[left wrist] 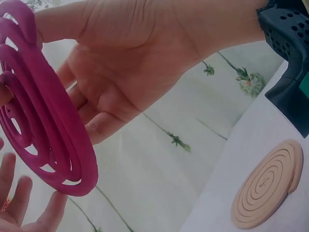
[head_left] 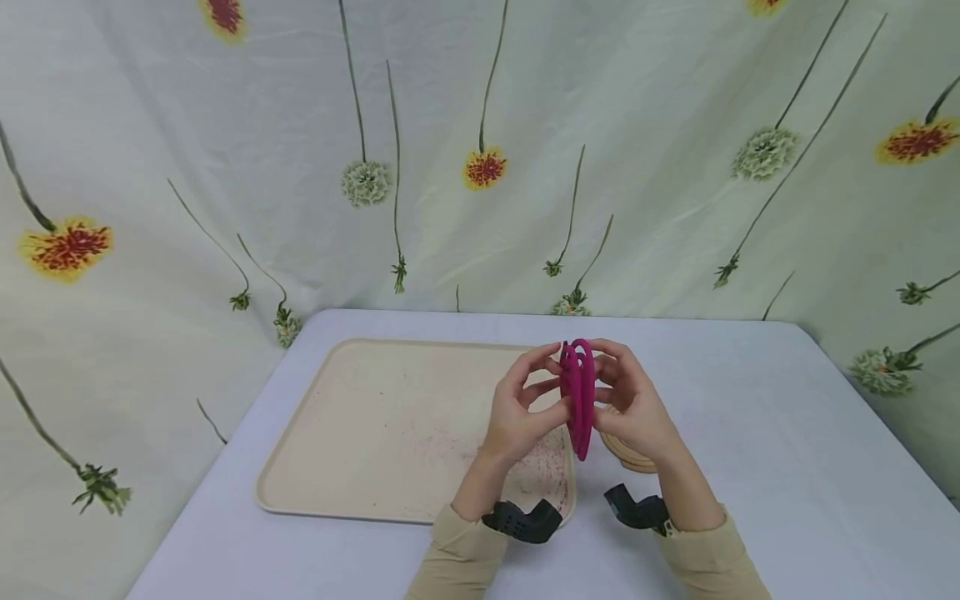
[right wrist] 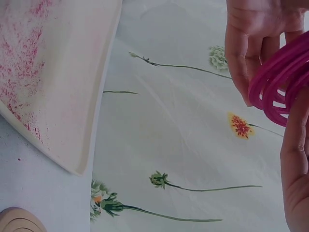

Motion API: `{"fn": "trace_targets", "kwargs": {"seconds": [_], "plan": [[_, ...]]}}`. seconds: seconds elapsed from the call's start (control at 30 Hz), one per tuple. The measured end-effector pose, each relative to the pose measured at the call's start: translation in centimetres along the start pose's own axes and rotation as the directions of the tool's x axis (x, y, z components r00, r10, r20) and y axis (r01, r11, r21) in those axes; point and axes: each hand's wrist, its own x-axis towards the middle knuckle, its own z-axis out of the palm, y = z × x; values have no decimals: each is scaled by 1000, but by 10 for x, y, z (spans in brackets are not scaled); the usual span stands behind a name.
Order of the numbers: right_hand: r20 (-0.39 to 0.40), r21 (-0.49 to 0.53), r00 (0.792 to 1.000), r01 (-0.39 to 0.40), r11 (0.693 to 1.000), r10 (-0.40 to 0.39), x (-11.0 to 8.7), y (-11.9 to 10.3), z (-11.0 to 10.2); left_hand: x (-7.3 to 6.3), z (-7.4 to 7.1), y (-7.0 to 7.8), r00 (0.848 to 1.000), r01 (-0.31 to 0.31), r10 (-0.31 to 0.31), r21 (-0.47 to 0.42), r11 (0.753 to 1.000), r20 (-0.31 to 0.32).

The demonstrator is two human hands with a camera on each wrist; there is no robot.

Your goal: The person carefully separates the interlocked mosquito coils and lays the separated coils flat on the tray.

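Between my two raised hands a magenta clay-like coil spiral point(head_left: 577, 400) stands on edge, a disc of rounded rope with open gaps point(left wrist: 53, 121) between its turns. My left hand point(head_left: 517, 417) pinches it from the left, thumb low and fingers higher. From the right, my right hand point(head_left: 633, 404) holds the opposite face with its fingertips and thumb. In the right wrist view only part of the spiral point(right wrist: 275, 89) shows at the right edge. Below and behind my right hand lies a tan coil spiral point(left wrist: 267, 183) on the table, partly hidden in the head view.
A wide beige tray point(head_left: 360, 425) with a low rim covers the left and middle of the white table point(head_left: 780, 467). Pink smears point(right wrist: 19, 72) mark its right end. Behind the table hangs a flower-printed cloth point(head_left: 660, 100).
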Motion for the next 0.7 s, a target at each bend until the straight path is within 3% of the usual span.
{"fn": "trace_targets", "kwargs": {"seconds": [0.27,0.5,0.7], "plan": [[-25,50,999,43,998,-42,0,2,1,0,2,1,998,-4,4,5,1000,-65],[-62,84,998,27,996,-21,-3,4,0,-1,1,3,990,89,-83,46,995,-112],[-103,99,995,10,995,0,-3,3,1,0,0,4,989,113,-115,-27,993,-97]]}}
